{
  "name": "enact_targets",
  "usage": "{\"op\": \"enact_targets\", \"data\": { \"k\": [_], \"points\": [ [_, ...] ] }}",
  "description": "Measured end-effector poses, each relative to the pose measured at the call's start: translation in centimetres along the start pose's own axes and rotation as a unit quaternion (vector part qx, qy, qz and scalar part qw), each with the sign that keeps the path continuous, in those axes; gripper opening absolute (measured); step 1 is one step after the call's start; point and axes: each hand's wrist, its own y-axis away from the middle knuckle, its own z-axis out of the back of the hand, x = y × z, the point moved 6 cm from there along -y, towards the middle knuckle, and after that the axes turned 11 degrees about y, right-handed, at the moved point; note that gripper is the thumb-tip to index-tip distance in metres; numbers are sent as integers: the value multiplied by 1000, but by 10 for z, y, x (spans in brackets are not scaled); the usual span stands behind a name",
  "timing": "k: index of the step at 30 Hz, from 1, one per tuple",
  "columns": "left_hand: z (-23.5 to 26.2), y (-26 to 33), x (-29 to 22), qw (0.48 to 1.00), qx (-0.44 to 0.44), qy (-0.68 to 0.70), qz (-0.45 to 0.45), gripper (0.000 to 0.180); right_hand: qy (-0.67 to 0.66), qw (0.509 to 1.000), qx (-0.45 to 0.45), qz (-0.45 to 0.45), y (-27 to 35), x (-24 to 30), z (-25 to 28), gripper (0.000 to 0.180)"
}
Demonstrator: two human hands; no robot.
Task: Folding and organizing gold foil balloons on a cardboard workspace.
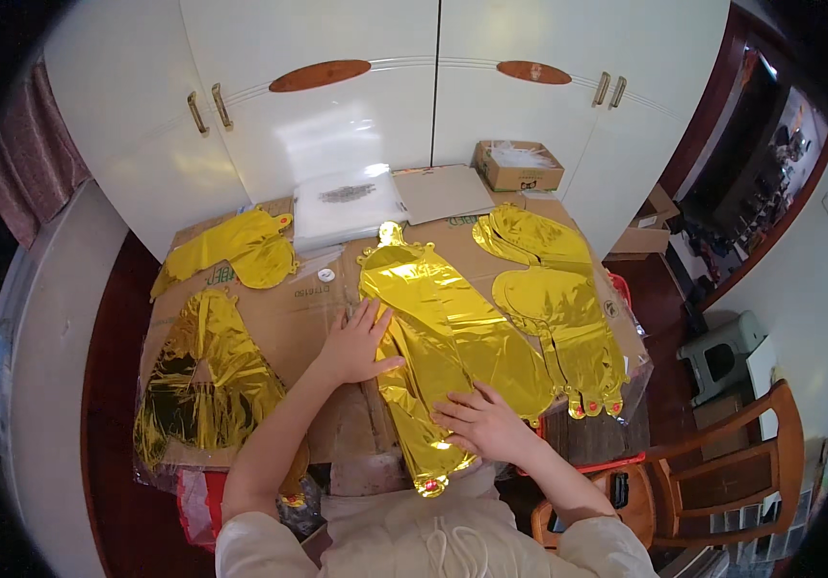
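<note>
A flat, uninflated gold foil balloon (pixel 433 303) lies lengthwise in front of me on the cardboard-covered table (pixel 303 313). My left hand (pixel 358 345) rests on its left edge with fingers apart. Nearer to me, my right hand (pixel 491 424) lies on the foil's lower part, fingers stretched out. To the right are more flat gold balloons (pixel 568 299), with small round red marks at their near ends. Another folded gold balloon (pixel 245 252) sits at the far left. Left of my left forearm spreads a crumpled gold foil piece (pixel 210 352) with ragged, strip-like edges.
At the table's back are a stack of clear plastic bags (pixel 337 223), a cardboard sheet (pixel 443 193) and an open carton (pixel 520 171). White cabinets (pixel 337 116) stand behind. A wooden chair (pixel 788 453) and a grey stool (pixel 722 349) are on the right.
</note>
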Motion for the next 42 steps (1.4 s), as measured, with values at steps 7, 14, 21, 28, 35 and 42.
{"op": "enact_targets", "data": {
  "k": [7,14,21,28,35,42],
  "points": [
    [5,-11,14,995,92,-34,24,124,-1,1000,-1,6,3,-3,-4,39],
    [8,-22,22,981,175,-69,39,150,6,1000,-5,6,2,-2,2,37],
    [4,-24,25,982,175,-58,45,152,-28,999,2,27,-38,-3,14,32],
    [4,-23,26,984,163,-52,43,152,26,990,-99,95,-97,-3,-17,31],
    [4,-21,24,986,154,-46,35,150,62,986,-80,129,-93,4,-16,42],
    [5,-19,22,985,161,-43,41,148,71,981,-76,162,-83,12,-13,42]
  ]
}}
